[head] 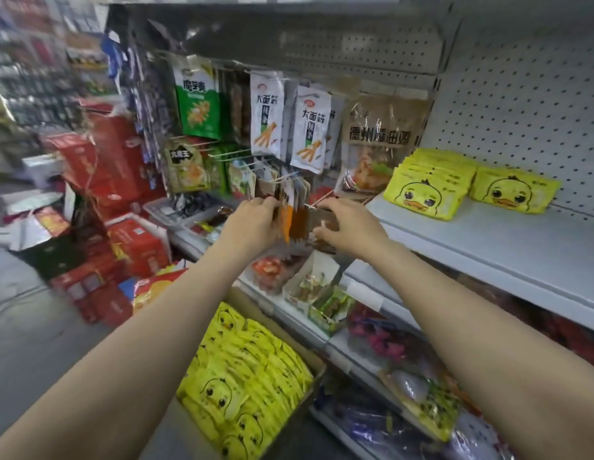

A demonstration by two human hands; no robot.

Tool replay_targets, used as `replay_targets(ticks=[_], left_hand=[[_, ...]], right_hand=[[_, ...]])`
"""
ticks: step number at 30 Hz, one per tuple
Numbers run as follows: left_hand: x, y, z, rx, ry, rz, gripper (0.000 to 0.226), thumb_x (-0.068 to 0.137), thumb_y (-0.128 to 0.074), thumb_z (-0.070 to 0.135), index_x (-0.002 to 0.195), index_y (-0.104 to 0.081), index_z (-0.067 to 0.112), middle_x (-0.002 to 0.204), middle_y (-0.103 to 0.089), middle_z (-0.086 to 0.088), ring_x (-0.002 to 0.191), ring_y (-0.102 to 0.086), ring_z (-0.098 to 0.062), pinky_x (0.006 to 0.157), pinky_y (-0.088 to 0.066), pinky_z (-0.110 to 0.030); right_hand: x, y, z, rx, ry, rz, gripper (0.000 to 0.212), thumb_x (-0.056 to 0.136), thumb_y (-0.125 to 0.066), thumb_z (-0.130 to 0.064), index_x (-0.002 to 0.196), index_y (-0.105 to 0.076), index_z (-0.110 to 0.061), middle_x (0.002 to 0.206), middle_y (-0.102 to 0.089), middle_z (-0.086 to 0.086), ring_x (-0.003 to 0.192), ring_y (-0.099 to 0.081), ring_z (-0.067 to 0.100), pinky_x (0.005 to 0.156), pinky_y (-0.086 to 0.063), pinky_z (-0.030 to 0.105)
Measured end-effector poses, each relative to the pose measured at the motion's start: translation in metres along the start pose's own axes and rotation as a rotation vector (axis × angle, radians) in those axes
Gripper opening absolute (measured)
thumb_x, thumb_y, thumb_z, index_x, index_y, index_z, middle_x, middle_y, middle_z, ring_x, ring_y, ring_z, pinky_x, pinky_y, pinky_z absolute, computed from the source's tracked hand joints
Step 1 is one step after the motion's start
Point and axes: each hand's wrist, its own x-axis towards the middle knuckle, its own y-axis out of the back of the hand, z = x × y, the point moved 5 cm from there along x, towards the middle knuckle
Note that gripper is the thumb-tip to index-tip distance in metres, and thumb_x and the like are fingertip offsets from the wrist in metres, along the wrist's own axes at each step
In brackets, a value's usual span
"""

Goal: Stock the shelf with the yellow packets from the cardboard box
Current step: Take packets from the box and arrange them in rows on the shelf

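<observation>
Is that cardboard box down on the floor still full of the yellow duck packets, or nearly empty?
Still well filled: the cardboard box is open, with yellow packets packed in rows up to its rim.

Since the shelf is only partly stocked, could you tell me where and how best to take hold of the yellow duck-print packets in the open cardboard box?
Probably pinch the top edges of the yellow duck-print packets, coming from above: they stand packed on edge in the open cardboard box, so only the upper edges are exposed.
</observation>
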Motion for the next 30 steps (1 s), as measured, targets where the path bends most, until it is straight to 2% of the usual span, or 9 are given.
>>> replay_targets(ticks=[4,7,10,15,18,21,23,26,30], left_hand=[[0.012,-0.034,-0.074,0.028,0.006,-0.074,0.050,0.083,-0.069,0.028,0.125,-0.048,0.012,0.119,-0.056,-0.012,0.112,-0.052,-0.035,0.087,-0.048,-0.044],[0.029,-0.066,-0.130,0.025,-0.011,-0.137,0.050,0.083,-0.068,0.028,0.125,-0.048,0.010,0.121,-0.056,-0.014,0.113,-0.052,-0.037,0.086,-0.049,-0.047],[0.042,-0.104,-0.183,0.025,0.001,-0.264,0.059,0.082,-0.070,0.030,0.132,-0.044,0.012,0.125,-0.052,-0.014,0.118,-0.049,-0.038,0.090,-0.047,-0.051],[0.049,-0.180,-0.259,-0.037,-0.012,-0.462,0.057,0.081,-0.068,0.028,0.132,-0.045,0.016,0.125,-0.054,-0.015,0.118,-0.051,-0.038,0.089,-0.049,-0.049],[0.038,-0.228,-0.292,-0.058,0.014,-0.585,0.055,0.080,-0.070,0.027,0.128,-0.048,0.014,0.119,-0.057,-0.015,0.113,-0.052,-0.037,0.087,-0.049,-0.046],[0.020,-0.275,-0.322,-0.077,0.060,-0.674,0.070,0.077,-0.074,0.031,0.138,-0.041,0.018,0.115,-0.059,-0.015,0.106,-0.056,-0.038,0.079,-0.046,-0.042],[0.003,-0.312,-0.343,-0.136,0.100,-0.754,0.080,0.077,-0.075,0.034,0.142,-0.034,0.016,0.119,-0.059,-0.015,0.108,-0.055,-0.039,0.085,-0.049,-0.043],[-0.024,-0.356,-0.366,-0.195,0.174,-0.892,0.070,0.080,-0.073,0.035,0.139,-0.040,0.013,0.130,-0.056,-0.017,0.119,-0.052,-0.037,0.096,-0.046,-0.044],[-0.047,-0.397,-0.387,-0.214,0.222,-0.980,0.062,0.086,-0.068,0.039,0.137,-0.045,0.014,0.126,-0.057,-0.020,0.118,-0.054,-0.037,0.095,-0.046,-0.043]], right_hand=[[0.039,-0.067,-0.030,-0.002,-0.019,-0.087,0.056,0.092,-0.059,-0.051,0.141,-0.045,-0.029,0.145,-0.045,-0.001,0.131,-0.043,0.023,0.099,-0.046,0.040],[0.072,-0.121,-0.049,0.021,-0.052,-0.127,0.054,0.092,-0.060,-0.047,0.140,-0.045,-0.028,0.143,-0.047,0.002,0.131,-0.043,0.024,0.098,-0.044,0.038],[0.101,-0.181,-0.066,0.047,-0.125,-0.207,0.053,0.091,-0.063,-0.043,0.139,-0.048,-0.026,0.138,-0.051,0.004,0.126,-0.048,0.026,0.096,-0.044,0.037],[0.125,-0.271,-0.077,0.086,-0.267,-0.344,0.052,0.088,-0.067,-0.040,0.135,-0.053,-0.021,0.134,-0.056,0.010,0.121,-0.052,0.032,0.094,-0.047,0.039],[0.127,-0.325,-0.077,0.139,-0.335,-0.427,0.058,0.086,-0.069,-0.044,0.136,-0.054,-0.019,0.136,-0.056,0.012,0.125,-0.052,0.033,0.099,-0.046,0.041],[0.123,-0.381,-0.076,0.179,-0.384,-0.541,0.057,0.086,-0.068,-0.044,0.136,-0.054,-0.020,0.135,-0.056,0.012,0.125,-0.052,0.032,0.099,-0.045,0.040],[0.119,-0.415,-0.075,0.211,-0.416,-0.613,0.055,0.088,-0.068,-0.042,0.136,-0.054,-0.018,0.136,-0.056,0.012,0.125,-0.052,0.031,0.099,-0.044,0.037],[0.111,-0.460,-0.070,0.228,-0.453,-0.667,0.051,0.089,-0.068,-0.040,0.134,-0.055,-0.018,0.139,-0.054,0.010,0.128,-0.051,0.028,0.102,-0.042,0.035],[0.116,-0.513,-0.061,0.225,-0.504,-0.681,0.059,0.088,-0.069,-0.039,0.139,-0.051,-0.015,0.138,-0.054,0.016,0.128,-0.050,0.033,0.098,-0.040,0.035]])
